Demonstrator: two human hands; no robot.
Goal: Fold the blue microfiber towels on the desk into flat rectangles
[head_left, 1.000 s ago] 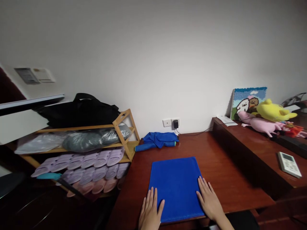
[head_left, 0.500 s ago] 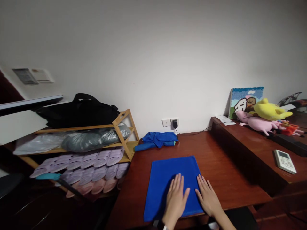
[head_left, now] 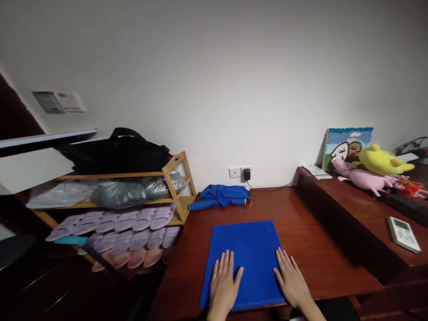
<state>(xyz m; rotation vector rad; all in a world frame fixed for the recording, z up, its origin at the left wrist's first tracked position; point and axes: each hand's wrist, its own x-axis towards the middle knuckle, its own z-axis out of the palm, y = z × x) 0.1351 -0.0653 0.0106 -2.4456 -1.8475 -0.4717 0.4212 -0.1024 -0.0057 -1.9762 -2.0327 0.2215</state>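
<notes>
A blue cloth (head_left: 249, 249) lies spread flat near the front edge of the reddish-brown table (head_left: 310, 249). My left hand (head_left: 224, 281) rests palm down on the cloth's left part, fingers stretched out. At the cloth's right edge, my right hand (head_left: 291, 274) lies flat with its fingers apart, partly on the cloth. Neither hand grips anything. Further back, against the wall, sits a crumpled blue cloth (head_left: 224, 194) on top of a blue roll (head_left: 202, 204).
On the left stands a wooden rack (head_left: 187, 196) with purple clogs (head_left: 143, 218) and a black bag (head_left: 117, 154). A raised ledge on the right holds plush toys (head_left: 364, 178) and a white remote (head_left: 404, 232). A black plug (head_left: 246, 174) with a cable is in the wall socket.
My left hand has moved left across the blue cloth, away from my right hand. My right hand stays by the right edge. The view has shifted slightly.
</notes>
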